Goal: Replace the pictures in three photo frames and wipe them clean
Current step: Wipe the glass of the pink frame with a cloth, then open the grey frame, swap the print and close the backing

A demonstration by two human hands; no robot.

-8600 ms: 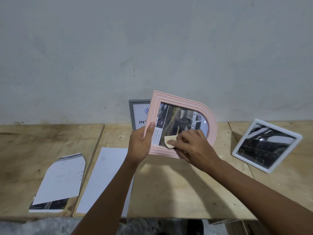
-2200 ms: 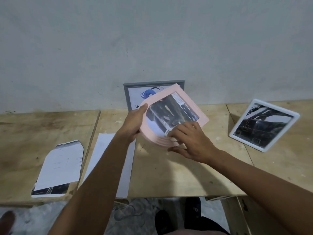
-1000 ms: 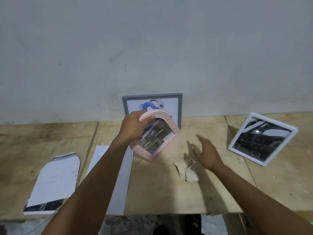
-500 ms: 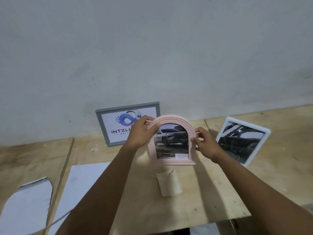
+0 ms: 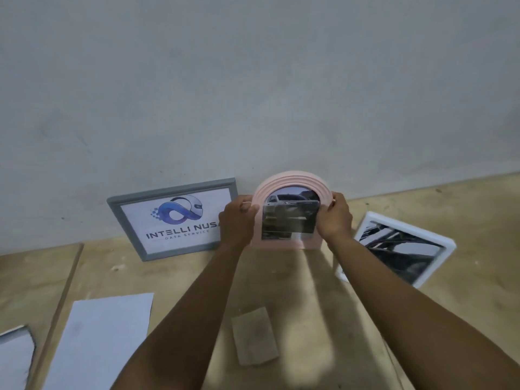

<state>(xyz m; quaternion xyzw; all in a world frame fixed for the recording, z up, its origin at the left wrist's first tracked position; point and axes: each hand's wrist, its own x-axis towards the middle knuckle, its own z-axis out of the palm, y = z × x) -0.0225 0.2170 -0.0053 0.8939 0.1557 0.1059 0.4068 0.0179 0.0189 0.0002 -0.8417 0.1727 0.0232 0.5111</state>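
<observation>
Both hands, left hand point(image 5: 236, 220) and right hand point(image 5: 336, 218), pinch the pink frame point(image 5: 287, 243) by its side edges at the table's back edge; it looks light, stiff, glass-fronted.

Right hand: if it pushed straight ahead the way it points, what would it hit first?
The right hand grips the pink frame; pushing on, frame and hand would likely meet the wall just behind, though the gap is hard to judge.
</observation>
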